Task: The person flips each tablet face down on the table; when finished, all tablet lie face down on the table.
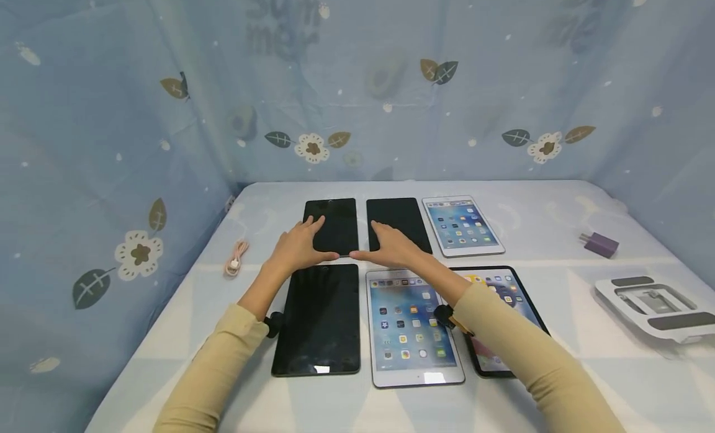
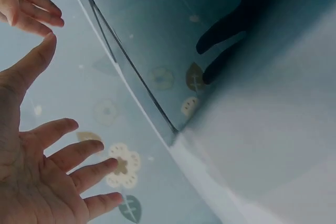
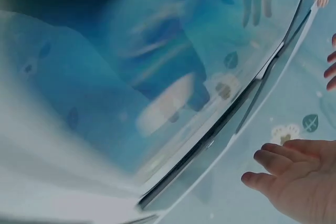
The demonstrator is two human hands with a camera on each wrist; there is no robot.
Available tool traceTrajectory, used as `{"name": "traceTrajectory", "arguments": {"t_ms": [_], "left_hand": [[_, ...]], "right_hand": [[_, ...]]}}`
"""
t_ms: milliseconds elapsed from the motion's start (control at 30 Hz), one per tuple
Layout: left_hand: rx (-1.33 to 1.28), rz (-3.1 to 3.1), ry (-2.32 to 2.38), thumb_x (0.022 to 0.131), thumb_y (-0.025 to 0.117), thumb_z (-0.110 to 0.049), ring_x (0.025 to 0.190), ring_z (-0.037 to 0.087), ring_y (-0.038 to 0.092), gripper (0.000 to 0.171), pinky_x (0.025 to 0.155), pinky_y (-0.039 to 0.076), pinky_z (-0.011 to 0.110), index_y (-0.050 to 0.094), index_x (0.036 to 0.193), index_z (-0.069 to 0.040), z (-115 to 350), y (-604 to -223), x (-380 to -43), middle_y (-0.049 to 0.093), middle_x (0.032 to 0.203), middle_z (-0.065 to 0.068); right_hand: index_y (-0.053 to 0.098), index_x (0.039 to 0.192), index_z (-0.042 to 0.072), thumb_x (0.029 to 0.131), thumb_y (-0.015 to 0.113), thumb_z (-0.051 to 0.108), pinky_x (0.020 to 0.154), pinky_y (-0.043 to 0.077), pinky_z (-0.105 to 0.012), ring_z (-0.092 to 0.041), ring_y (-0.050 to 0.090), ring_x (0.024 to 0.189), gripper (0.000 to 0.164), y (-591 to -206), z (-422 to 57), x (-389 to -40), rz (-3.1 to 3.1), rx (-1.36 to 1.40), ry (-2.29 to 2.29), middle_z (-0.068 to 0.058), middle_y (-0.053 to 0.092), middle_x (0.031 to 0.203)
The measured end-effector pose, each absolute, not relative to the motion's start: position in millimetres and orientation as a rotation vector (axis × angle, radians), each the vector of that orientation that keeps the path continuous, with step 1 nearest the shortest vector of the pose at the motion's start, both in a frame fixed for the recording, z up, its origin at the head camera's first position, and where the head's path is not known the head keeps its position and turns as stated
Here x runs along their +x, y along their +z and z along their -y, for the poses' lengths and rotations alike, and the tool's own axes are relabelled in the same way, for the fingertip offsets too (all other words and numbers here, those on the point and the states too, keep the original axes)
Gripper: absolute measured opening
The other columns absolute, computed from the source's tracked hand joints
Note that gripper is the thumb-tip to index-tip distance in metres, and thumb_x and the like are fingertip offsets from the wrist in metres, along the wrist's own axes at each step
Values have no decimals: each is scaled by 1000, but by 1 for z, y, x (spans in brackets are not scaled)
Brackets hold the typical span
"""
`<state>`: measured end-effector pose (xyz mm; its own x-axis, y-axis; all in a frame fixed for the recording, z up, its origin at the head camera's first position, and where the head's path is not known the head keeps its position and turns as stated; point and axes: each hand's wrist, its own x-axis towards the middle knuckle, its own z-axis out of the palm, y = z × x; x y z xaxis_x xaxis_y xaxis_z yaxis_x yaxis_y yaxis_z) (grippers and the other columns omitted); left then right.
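Observation:
My left hand (image 1: 297, 247), fingers spread and thumb out, is at the near left edge of a black-screened tablet (image 1: 339, 225) in the back row. My right hand (image 1: 389, 247), likewise spread, overlaps the near left corner of a second dark tablet (image 1: 399, 217) beside it. The two thumbs point at each other above the gap between rows. Below them lie a large black tablet (image 1: 321, 315) and a white tablet (image 1: 413, 334) with its home screen lit. In the left wrist view the left palm (image 2: 47, 182) shows with nothing in it; the right palm (image 3: 304, 182) is likewise bare.
A smaller white tablet (image 1: 463, 225) lies back right, and a black-framed lit tablet (image 1: 505, 287) is partly under my right forearm. Coiled pink cable (image 1: 236, 258) sits left. A purple charger plug (image 1: 599, 244) and a white folding stand (image 1: 659, 303) are at right.

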<state>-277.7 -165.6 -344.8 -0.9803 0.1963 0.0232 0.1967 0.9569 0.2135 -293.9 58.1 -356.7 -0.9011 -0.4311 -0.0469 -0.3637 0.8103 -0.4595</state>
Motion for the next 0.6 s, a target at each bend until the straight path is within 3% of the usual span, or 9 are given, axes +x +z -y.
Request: {"name": "traceTrajectory", "arguments": {"t_ms": [233, 600], "left_hand": [[-251, 3152, -419, 83, 70, -51, 138, 45, 34, 95, 106, 34, 61, 22, 154, -8, 180, -349, -284, 25, 155, 26], [-76, 3310, -383, 85, 67, -50, 136, 45, 36, 91, 105, 38, 58, 22, 154, -10, 187, -355, -292, 26, 154, 27]], "right_hand": [[19, 152, 1, 87, 58, 60, 110, 36, -52, -39, 35, 140, 96, -357, -30, -308, -2743, -647, -675, -22, 30, 154], [19, 153, 3, 89, 53, 60, 112, 32, -52, -38, 29, 143, 93, -362, -7, -322, -2649, -594, -743, -19, 25, 157]]}}
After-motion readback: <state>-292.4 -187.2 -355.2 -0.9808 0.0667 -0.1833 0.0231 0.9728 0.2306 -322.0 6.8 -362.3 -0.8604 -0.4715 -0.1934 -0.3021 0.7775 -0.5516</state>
